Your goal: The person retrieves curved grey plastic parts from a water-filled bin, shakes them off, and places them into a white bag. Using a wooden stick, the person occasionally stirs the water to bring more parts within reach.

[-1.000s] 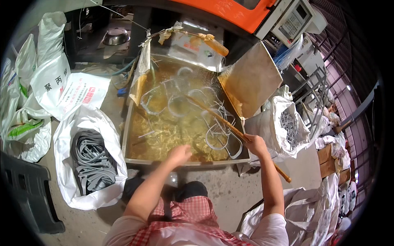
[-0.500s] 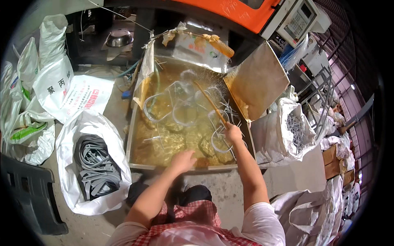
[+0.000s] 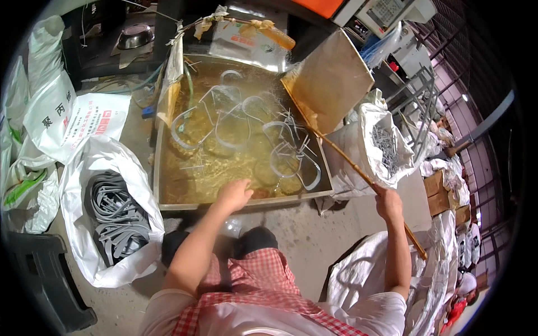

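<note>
A wide tank (image 3: pixel 323 193) of murky yellowish water stands in front of me. Several pale, looped plastic strips (image 3: pixel 315 180) float in it, with thin straight offcuts (image 3: pixel 288 119) among those at the right. My right hand (image 3: pixel 388 203) is wrapped round a long bamboo stick (image 3: pixel 352 161), out to the right of the tank. The stick's far end reaches the tank's right side, and its other end points down toward me. My left hand (image 3: pixel 235 194) hovers over the tank's near edge, its fingers loosely apart and nothing visible in them.
At the left, a white sack (image 3: pixel 73 224) holds grey looped strips (image 3: pixel 120 215); a black plastic stool (image 3: pixel 47 285) is beside it. Another sack (image 3: pixel 364 134) of thin grey pieces stands right of the tank, near an upright board (image 3: pixel 333 81). White sacking (image 3: pixel 358 274) lies at lower right.
My right hand has swung right and outward with the stick, drawing it from mid-tank to the right side. Strips and offcuts lie bunched toward the right. The view has shifted.
</note>
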